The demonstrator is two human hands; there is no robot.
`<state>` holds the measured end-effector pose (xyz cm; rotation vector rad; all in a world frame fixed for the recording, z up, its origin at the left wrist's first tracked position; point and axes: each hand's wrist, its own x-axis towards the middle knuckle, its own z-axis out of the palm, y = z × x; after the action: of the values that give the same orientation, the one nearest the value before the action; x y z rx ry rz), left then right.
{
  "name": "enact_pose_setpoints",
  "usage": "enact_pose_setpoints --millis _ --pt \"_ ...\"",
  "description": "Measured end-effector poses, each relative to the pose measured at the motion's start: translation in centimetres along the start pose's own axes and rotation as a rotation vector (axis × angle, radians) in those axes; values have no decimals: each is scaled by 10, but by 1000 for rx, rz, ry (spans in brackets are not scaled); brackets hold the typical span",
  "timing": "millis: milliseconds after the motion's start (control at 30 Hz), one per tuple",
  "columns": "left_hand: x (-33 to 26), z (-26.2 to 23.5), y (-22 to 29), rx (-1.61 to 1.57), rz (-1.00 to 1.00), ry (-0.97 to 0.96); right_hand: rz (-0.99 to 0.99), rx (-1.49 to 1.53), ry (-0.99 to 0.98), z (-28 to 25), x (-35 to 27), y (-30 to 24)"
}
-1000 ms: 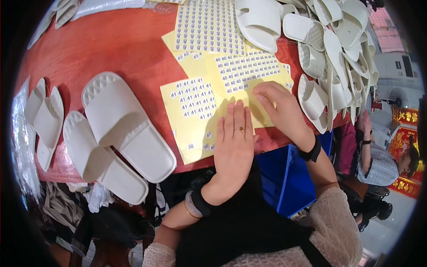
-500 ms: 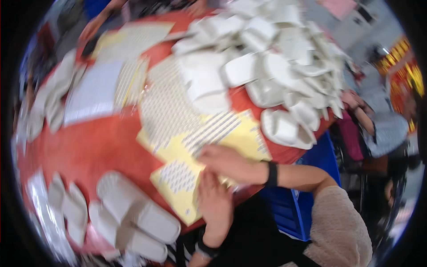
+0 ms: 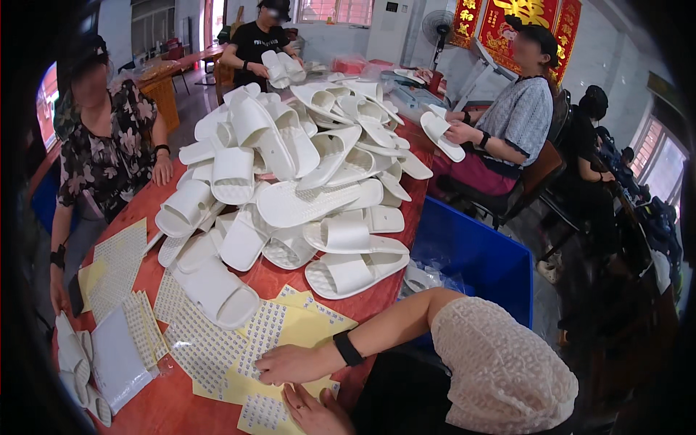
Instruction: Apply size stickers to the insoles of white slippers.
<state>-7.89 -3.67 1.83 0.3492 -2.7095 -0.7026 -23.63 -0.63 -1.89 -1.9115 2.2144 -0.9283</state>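
Note:
My right hand [image 3: 293,364], a black band on its wrist, lies flat with fingertips on a yellow sheet of small white stickers [image 3: 308,326] at the near edge of the red table [image 3: 170,406]. Just below it, my left hand [image 3: 313,413] rests palm down on another sticker sheet [image 3: 261,415]. Neither hand grips anything. A large heap of white slippers [image 3: 290,181] fills the middle of the table, and a single white slipper [image 3: 217,293] lies close to the sheets.
More sticker sheets [image 3: 119,272] and a few slippers [image 3: 72,362] lie at the left. A blue crate [image 3: 478,261] stands on my right. Three other people work around the table: one in a floral shirt [image 3: 109,156], one seated holding a slipper [image 3: 515,123], one at the far end [image 3: 257,43].
The view has swung up from the sheets to across the whole table. Both hands stay on the sticker sheets, now low in the picture.

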Motion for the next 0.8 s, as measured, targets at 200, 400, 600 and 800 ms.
enact_pose_setpoints --millis 200,400,600,800 --pt "0 -4 -3 -3 20 -1 -7 3 -19 -4 5 -3" --pt "-8 8 -11 -3 23 36 -6 -10 -62 -6 2 0" --pt "-12 24 -17 -34 -73 10 70 -64 -178 -15 6 -9" --pt "-16 23 -12 15 -121 41 43 -77 -259 -27 10 -16"
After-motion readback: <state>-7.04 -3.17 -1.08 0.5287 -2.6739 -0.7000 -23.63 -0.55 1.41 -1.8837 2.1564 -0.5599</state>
